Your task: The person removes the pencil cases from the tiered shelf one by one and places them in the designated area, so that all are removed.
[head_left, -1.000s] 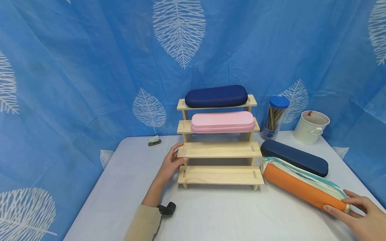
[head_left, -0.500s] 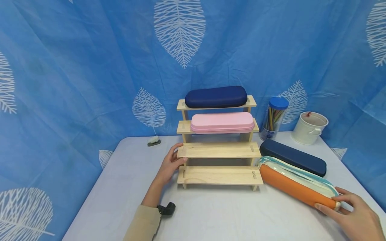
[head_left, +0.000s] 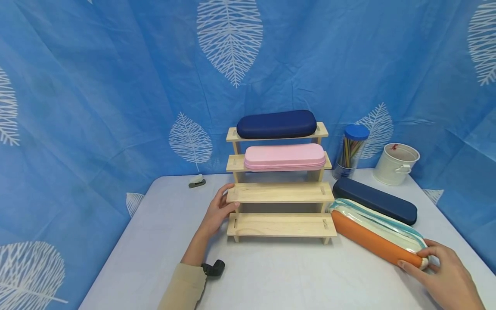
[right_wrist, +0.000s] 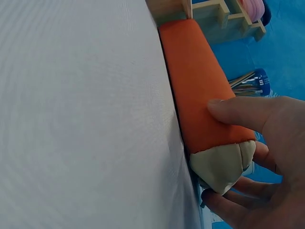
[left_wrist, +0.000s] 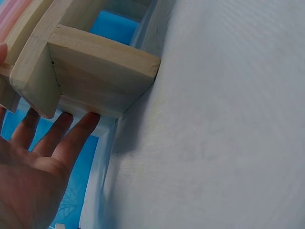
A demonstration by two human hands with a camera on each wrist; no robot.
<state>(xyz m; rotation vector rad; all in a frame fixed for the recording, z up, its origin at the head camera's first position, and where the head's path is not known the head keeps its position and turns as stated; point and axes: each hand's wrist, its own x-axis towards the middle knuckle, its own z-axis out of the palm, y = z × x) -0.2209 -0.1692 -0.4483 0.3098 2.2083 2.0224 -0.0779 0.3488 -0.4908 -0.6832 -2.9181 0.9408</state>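
Note:
My right hand grips the near end of an orange pencil case with a clear top and teal trim. Its thumb lies on the orange side in the right wrist view, and the other fingers go round the pale end. The case lies slantwise on the table, its far end by the rack's right side. My left hand holds the left end of a stepped wooden rack, thumb in front and fingers along the side panel. A navy case sits on the top tier, a pink case on the one below.
Behind the orange case lies a dark blue case. A blue-lidded jar of pencils and a white bucket stand at the back right. A small stapler lies at the back left, before a blue curtain.
My right hand has moved left with the orange pencil case, whose clear top now tilts further into view. The left hand stays on the rack.

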